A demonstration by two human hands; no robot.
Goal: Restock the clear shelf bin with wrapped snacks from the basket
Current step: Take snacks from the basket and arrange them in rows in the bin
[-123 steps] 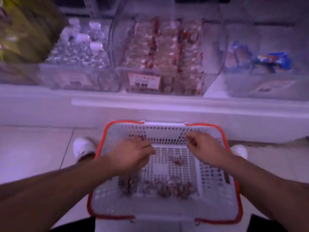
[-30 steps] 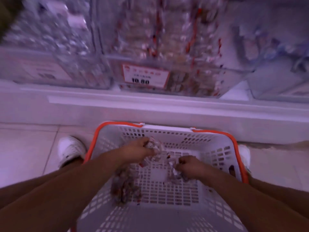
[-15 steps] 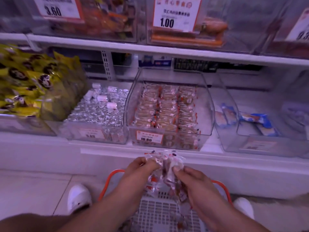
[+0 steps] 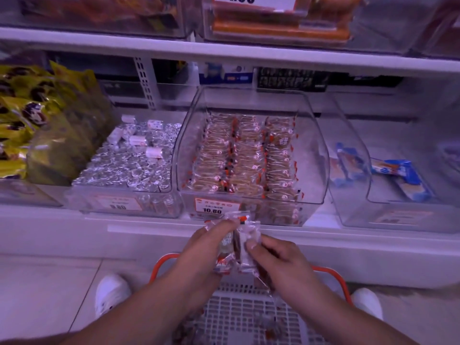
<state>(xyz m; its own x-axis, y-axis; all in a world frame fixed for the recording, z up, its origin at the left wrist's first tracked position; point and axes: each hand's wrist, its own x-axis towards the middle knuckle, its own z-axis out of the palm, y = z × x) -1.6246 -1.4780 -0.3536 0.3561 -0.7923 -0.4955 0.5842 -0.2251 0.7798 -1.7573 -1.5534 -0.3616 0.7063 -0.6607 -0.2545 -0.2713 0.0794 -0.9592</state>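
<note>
Both hands have come up out of the basket (image 4: 331, 271) since the earlier frame, carrying a bunch of snacks (image 4: 237, 245) between them. Left hand (image 4: 206, 250) pinches the bunch from the left with thumb and fingers curled on the wrappers; right hand (image 4: 278, 257) grips it from the right. That bunch sits just below the bin (image 4: 313, 150), in front of its price tag (image 4: 212, 206), above the basket's far rim. To do this well, I judge the packs should be squared upright and lifted over the bin's low front lip. Rows there already fill the left and middle; the clear strip at the right looks the best slot.
</note>
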